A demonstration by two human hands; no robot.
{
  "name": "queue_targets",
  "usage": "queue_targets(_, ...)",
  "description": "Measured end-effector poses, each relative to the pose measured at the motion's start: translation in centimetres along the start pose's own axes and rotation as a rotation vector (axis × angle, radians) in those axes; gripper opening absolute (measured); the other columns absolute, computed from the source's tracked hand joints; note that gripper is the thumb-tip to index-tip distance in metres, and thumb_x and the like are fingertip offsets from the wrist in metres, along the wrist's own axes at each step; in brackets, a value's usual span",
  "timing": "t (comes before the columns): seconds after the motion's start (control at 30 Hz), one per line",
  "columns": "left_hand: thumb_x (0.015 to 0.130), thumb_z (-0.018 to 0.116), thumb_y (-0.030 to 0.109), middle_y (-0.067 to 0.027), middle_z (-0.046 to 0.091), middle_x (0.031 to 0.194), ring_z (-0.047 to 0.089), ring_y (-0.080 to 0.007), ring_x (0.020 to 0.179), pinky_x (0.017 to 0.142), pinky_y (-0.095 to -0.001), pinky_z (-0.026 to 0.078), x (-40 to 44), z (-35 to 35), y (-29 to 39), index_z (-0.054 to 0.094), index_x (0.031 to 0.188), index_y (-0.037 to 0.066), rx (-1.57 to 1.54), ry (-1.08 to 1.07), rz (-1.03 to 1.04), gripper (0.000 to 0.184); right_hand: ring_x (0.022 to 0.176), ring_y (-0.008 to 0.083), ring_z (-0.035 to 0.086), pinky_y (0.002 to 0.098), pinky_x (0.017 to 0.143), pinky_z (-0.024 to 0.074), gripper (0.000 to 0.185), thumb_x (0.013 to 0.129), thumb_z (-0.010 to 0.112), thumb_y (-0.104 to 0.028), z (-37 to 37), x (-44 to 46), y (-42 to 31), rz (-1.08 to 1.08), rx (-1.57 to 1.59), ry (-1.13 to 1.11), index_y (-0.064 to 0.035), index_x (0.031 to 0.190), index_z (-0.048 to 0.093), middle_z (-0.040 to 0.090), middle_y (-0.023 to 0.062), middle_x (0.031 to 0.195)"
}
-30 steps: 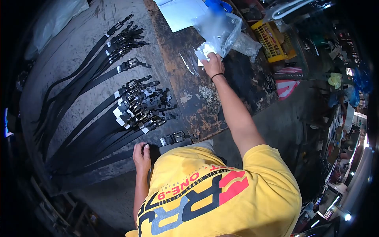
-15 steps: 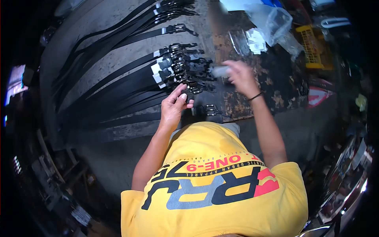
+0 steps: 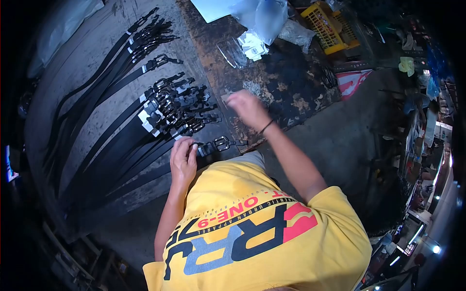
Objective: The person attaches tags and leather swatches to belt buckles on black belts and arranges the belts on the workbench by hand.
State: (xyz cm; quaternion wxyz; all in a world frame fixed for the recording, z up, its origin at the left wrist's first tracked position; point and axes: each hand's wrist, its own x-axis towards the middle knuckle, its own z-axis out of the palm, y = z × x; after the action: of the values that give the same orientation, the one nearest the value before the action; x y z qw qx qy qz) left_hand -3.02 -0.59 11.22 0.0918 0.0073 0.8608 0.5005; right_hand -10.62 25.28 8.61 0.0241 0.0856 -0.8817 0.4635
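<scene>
My left hand is at the front edge of the table, its fingers bent and thumb pressed in at a black belt. That belt's metal buckle points right, just past my fingertips. My right hand, slightly blurred, hovers over the stained part of the table with its fingers drawn together; what they hold, if anything, I cannot make out. Just beyond it is a small heap of shiny bits. Left of my hands, a pile of black belts has buckles bunched together and white tags among them.
More belts lie farther back. White tags or cards, a clear plastic bag and a white sheet are at the far side. A yellow crate stands at the back right, with a red-and-white piece nearer.
The view has swung, shifting the table leftward. My left hand has come from the bunched buckles to the front belt. The pale piece by my right fingertips no longer shows.
</scene>
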Motion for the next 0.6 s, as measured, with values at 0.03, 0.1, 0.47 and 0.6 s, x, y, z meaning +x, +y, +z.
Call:
queue_targets(0.03,0.086,0.061,0.009,-0.0120,0.060,0.111,0.057,-0.0250,0.090,0.079,-0.0352,0.046,-0.2,-0.1,0.3,0.066,0.098,0.005,-0.001,-0.001,-0.003,0.014,0.093,0.0328,0.062,0.0408,0.083,0.0487,0.016,0.087,0.055,-0.016,-1.7,0.9,1.7,0.218,-0.083,0.034,-0.0050,0.089,0.067,0.065,0.0156,0.096)
queue_targets(0.1,0.084,0.064,0.013,-0.0121,0.054,0.124,0.050,-0.0295,0.107,0.089,-0.0387,0.040,-0.2,-0.4,1.2,0.067,0.096,0.006,0.425,0.119,0.070,0.014,0.086,0.0303,0.064,0.0382,0.078,0.0499,0.014,0.085,0.058,-0.015,-3.5,2.6,7.7,0.289,-0.286,0.092,-0.0033,0.090,0.065,0.065,0.0150,0.092)
queue_targets(0.47,0.094,0.051,0.008,-0.0121,0.065,0.104,0.056,-0.0076,0.091,0.076,-0.0241,0.045,-0.1,-1.8,1.9,0.061,0.100,-0.002,-0.095,0.068,-0.326,0.014,0.093,0.0323,0.061,0.0412,0.082,0.0477,0.012,0.080,0.064,-0.017,-3.0,6.9,11.2,0.508,-0.289,-0.104,-0.0071,0.088,0.064,0.064,0.0147,0.092)
queue_targets(0.6,0.094,0.050,0.007,-0.0126,0.059,0.118,0.058,-0.0099,0.094,0.074,-0.0236,0.047,-0.3,-0.7,-1.8,0.061,0.101,-0.003,-0.161,0.190,0.106,0.016,0.076,0.0202,0.060,0.0350,0.072,0.0480,0.011,0.084,0.061,-0.014,-5.8,5.9,9.4,0.426,-0.064,-0.024,-0.0044,0.088,0.059,0.061,0.0081,0.079)
